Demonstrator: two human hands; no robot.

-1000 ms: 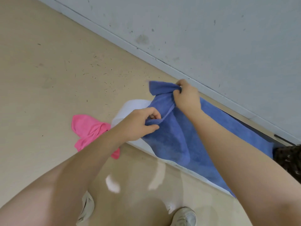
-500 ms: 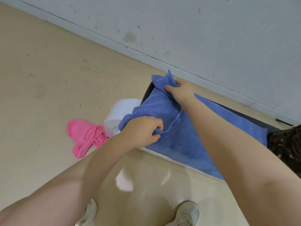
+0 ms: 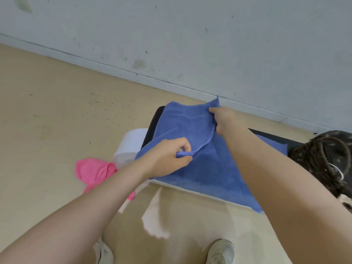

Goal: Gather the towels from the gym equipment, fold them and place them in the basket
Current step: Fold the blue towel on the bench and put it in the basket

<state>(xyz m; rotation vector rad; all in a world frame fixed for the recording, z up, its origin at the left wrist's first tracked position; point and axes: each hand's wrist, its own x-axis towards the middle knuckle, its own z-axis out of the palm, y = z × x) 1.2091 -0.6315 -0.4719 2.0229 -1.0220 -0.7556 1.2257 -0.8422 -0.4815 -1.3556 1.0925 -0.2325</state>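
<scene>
- Since a moment ago the right hand (image 3: 224, 119) has carried its pinched corner of the blue towel (image 3: 190, 130) outward, spreading the folded layer flat on the bench (image 3: 152, 122).
- The left hand (image 3: 167, 157) pinches the near edge.
- Folding looks about half done.
- A pink towel (image 3: 93, 171) waits on the floor; the dark basket (image 3: 322, 159) sits right of the bench.
</scene>
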